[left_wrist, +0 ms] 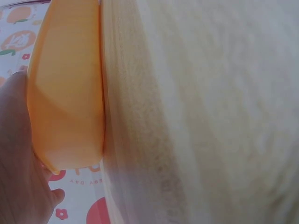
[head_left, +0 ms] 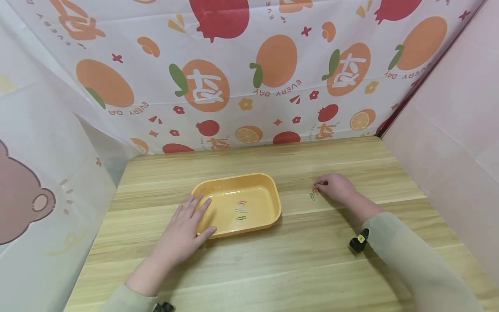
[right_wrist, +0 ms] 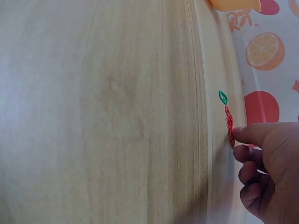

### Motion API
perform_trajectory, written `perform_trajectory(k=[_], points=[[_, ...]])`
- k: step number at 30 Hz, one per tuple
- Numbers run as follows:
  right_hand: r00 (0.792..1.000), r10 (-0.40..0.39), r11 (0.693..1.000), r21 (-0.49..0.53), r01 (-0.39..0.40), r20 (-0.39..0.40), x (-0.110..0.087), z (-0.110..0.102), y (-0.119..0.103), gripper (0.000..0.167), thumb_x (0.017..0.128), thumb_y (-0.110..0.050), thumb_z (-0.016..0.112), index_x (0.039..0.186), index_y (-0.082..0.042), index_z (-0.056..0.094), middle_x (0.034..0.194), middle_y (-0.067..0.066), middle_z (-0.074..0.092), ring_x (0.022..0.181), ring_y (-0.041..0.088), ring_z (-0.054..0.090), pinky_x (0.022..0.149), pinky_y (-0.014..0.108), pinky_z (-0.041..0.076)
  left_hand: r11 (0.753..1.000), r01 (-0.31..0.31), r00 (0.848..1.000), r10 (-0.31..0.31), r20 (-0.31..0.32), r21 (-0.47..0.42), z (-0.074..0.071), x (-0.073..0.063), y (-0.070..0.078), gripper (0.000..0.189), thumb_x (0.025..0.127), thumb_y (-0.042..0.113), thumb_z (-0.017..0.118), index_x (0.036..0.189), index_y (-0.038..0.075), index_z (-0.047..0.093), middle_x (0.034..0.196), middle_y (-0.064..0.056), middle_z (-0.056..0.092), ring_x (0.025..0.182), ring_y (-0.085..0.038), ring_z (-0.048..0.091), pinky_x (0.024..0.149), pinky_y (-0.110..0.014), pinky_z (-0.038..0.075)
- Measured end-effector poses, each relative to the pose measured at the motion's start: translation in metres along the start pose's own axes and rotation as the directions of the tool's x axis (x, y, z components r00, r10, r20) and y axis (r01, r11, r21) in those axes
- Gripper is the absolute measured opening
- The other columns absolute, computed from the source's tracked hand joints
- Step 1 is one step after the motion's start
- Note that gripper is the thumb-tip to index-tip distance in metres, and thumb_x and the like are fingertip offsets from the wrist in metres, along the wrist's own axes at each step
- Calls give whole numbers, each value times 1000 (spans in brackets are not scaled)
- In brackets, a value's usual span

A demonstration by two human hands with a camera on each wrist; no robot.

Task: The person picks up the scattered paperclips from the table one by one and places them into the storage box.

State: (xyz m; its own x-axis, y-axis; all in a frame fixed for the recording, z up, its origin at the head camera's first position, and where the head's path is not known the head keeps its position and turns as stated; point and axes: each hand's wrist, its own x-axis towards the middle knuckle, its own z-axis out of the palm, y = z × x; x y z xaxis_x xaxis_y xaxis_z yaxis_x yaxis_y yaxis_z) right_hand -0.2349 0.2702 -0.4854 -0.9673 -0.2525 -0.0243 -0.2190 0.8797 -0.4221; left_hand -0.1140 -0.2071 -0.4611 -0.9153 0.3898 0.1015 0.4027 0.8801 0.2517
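A yellow-orange plastic tray point(head_left: 269, 223) stands on the table, with several paper clips point(head_left: 241, 210) in pink, white and green on its floor. My left hand point(head_left: 183, 232) rests on the tray's left end, fingers spread over the rim and the thumb along the near edge. The left wrist view shows that hand against the tray's outer wall point(left_wrist: 65, 98). To the tray's right, my right hand point(head_left: 336, 187) pinches at a little cluster of red paper clips point(right_wrist: 230, 122) with thumb and forefinger. A green paper clip point(right_wrist: 223, 97) lies beside the red ones on the wood.
The wood-grain table point(head_left: 253, 273) meets a fruit-printed cloth point(head_left: 241, 86) at the back. Pale cloth walls point(head_left: 460, 130) rise at left and right. A small black device point(head_left: 359, 242) is worn at my right cuff, and another point(head_left: 163, 307) at my left.
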Motion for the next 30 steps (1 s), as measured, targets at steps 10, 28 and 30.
perform_trajectory(k=[10,28,30], points=[[1000,-14,998,-61,15,28,0,-3,-5,15,96,-22,65,103,-14,76,103,6,74,97,27,67,90,49,52,1000,4,1000,-4,3,0,0,0,0,81,96,58,54,160,20,21,164,-14,16,151,-36,6,118,-61,13],[995,-28,996,-82,36,100,6,-5,-3,9,93,-20,65,86,-15,67,79,-4,64,75,16,58,75,40,51,1000,8,1000,-8,-3,-6,0,0,1,82,96,64,48,160,20,21,164,-14,16,151,-36,7,119,-61,13],[994,-24,997,-71,32,102,7,-5,-2,9,93,-20,65,87,-15,67,80,-4,64,75,16,58,75,40,51,1000,9,1000,-9,-1,-5,0,0,1,82,96,63,48,160,20,21,164,-14,15,151,-36,7,119,-61,13]])
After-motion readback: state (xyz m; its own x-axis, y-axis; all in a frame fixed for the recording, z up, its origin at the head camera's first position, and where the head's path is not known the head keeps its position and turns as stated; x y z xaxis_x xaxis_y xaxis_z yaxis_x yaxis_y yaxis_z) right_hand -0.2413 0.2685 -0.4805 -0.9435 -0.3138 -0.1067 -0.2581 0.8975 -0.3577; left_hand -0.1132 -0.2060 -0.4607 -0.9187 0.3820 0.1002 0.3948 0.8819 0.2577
